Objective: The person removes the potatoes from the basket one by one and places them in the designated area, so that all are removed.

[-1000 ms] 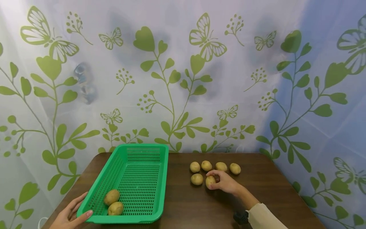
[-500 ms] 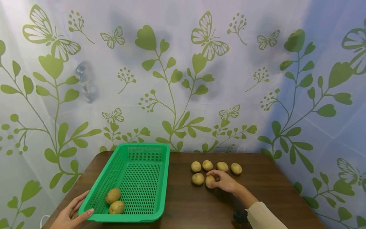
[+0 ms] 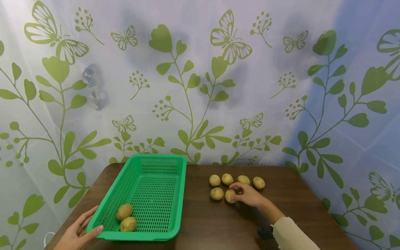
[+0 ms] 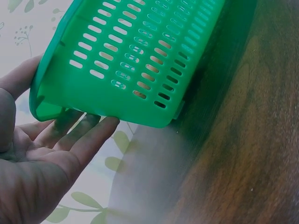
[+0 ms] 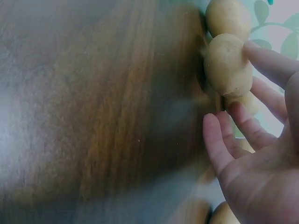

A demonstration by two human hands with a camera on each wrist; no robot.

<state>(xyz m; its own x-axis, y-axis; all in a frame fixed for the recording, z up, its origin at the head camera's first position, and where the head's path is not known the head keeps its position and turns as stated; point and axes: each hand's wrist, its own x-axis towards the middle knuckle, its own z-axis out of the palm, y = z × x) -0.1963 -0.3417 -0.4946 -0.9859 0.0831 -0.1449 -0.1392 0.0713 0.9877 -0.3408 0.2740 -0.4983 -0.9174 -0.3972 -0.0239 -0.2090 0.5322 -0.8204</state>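
Observation:
My left hand (image 3: 78,231) holds the near-left corner of a green perforated plastic basket (image 3: 180,194), its thumb on the rim and fingers along the outside. In the left wrist view, the fingertips (image 4: 112,122) touch the basket wall (image 4: 140,109). Two potatoes, one (image 3: 124,211) behind the other (image 3: 128,224), lie in the basket's near-left part. My right hand (image 3: 250,197) is at a potato (image 3: 230,195) on the table; in the right wrist view, the thumb lies against this potato (image 5: 228,65) while the other fingers are spread loosely beside it.
Several more potatoes lie on the brown wooden table (image 3: 203,218): one (image 3: 216,193) left of the touched one, and a back row including a potato (image 3: 258,183) at its right end. A patterned curtain (image 3: 200,86) hangs behind the table. A dark object (image 3: 265,232) sits by the right sleeve.
My right hand has shifted slightly right and its fingers have loosened from the potato, which stays in the front row. My left hand and the basket hold their place.

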